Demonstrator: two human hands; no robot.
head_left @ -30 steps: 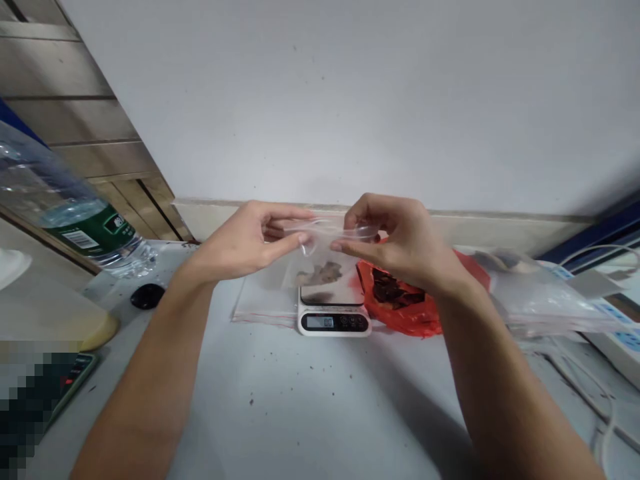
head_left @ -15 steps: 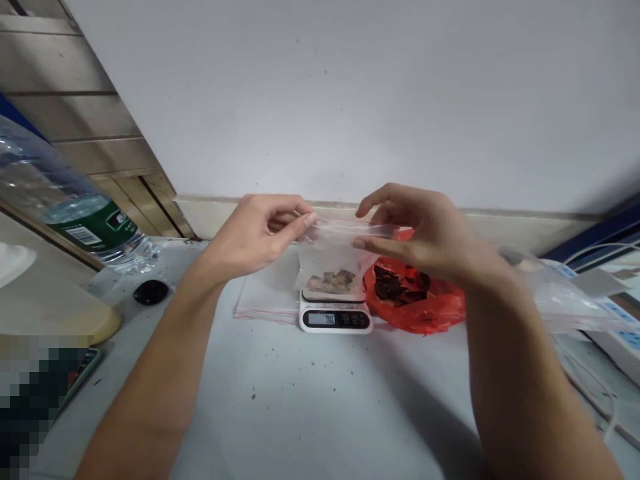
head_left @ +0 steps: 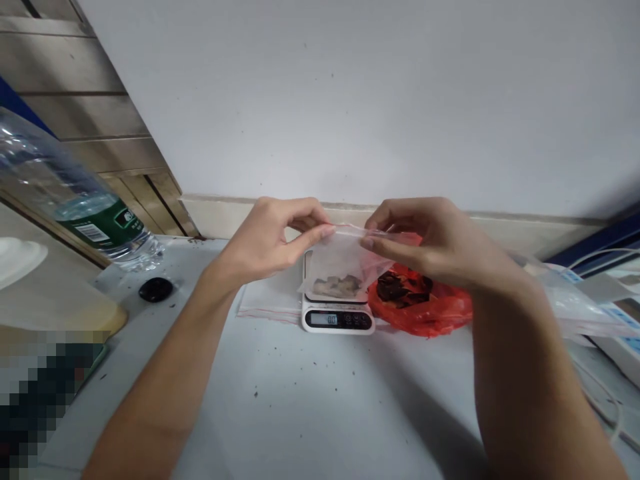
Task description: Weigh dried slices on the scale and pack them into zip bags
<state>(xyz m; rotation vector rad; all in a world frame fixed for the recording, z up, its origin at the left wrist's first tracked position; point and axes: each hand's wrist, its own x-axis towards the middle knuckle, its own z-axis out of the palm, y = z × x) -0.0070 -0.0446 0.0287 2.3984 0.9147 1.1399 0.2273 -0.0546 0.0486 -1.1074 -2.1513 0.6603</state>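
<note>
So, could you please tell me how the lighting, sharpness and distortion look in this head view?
Head view: soft, even light; the forearms cast faint shadows on the table. Left hand and right hand are fairly sharp, the clear bag slightly hazy. The bottle leans from wide-angle warp. The lower left corner is pixelated.

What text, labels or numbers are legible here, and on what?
"0.0", roughly: display of the scale; digits small, decimal point not certain.
Green label of the water bottle: white print and a barcode, too blurred to read.
Scale buttons: markings too small to read.
White box at right edge: blue print, unreadable.
Clear bag pinched by left hand and right hand: no print seen.
</note>
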